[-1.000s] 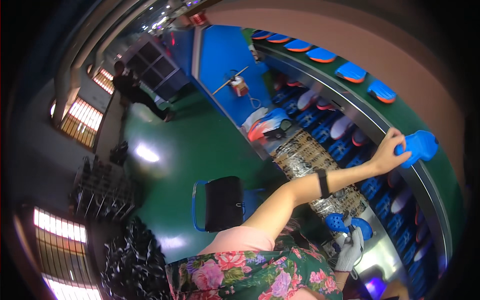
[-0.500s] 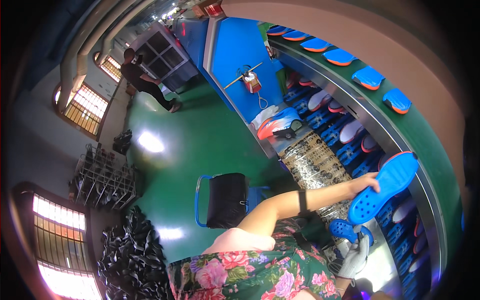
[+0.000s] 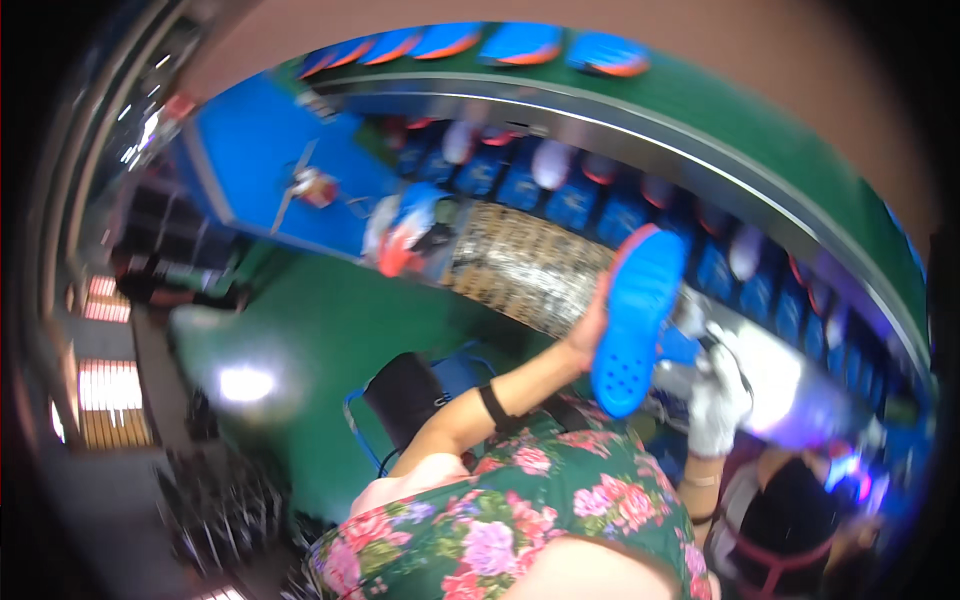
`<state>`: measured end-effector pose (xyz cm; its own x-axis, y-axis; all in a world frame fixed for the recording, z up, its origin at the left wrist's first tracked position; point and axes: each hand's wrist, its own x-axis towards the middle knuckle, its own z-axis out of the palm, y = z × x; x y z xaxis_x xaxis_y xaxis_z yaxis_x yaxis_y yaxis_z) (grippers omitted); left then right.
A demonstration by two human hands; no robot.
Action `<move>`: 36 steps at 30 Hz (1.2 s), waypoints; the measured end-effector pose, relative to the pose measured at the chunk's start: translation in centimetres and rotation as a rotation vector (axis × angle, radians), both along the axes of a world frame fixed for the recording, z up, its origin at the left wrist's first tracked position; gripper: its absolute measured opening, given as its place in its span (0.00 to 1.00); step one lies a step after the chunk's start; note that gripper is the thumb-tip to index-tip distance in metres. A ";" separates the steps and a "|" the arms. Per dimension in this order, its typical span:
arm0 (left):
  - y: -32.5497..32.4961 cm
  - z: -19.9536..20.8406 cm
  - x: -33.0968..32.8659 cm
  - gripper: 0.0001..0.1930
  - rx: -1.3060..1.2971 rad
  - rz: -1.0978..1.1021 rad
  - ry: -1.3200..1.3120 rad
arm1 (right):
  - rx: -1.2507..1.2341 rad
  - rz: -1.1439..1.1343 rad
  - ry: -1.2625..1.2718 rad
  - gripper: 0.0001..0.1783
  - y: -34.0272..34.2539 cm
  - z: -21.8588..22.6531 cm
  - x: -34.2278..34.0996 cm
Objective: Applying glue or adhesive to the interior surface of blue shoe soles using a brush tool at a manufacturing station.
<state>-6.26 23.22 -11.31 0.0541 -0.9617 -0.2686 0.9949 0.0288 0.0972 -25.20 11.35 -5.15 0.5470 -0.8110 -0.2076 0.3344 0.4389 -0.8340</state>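
Here's the green floor (image 3: 310, 335), spreading wide across the left and centre of the frame, and sweeping over the top and down the right edge comes the green belt (image 3: 770, 145). Blue-and-orange pieces (image 3: 520, 45) ride along it at the top, and below its metal edge runs a packed row of blue, white and pink pieces. Into the middle: a long surface (image 3: 530, 262), part of it covered in shiny patterned wrap, slants down to the right, glaring bright at right of centre. Floral cloth (image 3: 500, 530) fills the bottom centre, with a black-backed chair (image 3: 405, 395) just up and left of it.

Now the main action! Right of centre, the blue sole (image 3: 637, 320) is held up, tilted, its perforated end pointing down, pinkish-red showing along its upper left rim. To its right, low, is the right hand (image 3: 718, 400) in a white glove, close to a blurred blue piece (image 3: 680, 348); whether that grip is closed on it, I cannot tell. And the left hand (image 3: 592, 325), bare, pinches the sole by its left edge, a black band (image 3: 494, 406) round that forearm.
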 end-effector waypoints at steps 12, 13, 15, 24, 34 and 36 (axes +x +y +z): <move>-2.3 4.2 -2.9 0.55 0.133 -0.057 -0.147 | -0.924 -0.161 0.297 0.11 0.3 6.8 2.3; -2.3 4.3 -3.2 0.55 0.138 -0.051 -0.210 | -0.970 -0.184 0.339 0.11 0.2 6.8 2.1; -2.3 3.7 -3.6 0.56 0.144 -0.053 -0.275 | -1.016 -0.240 0.337 0.12 -0.1 6.9 2.1; -1.7 4.6 -5.0 0.53 0.112 -0.131 -0.422 | -1.439 -0.223 0.448 0.19 3.1 7.0 2.0; -1.7 4.2 -4.5 0.55 0.150 -0.125 -0.466 | -1.377 -0.166 0.331 0.16 3.4 6.8 1.1; -1.2 3.8 -4.6 0.56 0.163 -0.138 -0.627 | -1.176 -0.066 0.251 0.15 3.1 7.2 0.1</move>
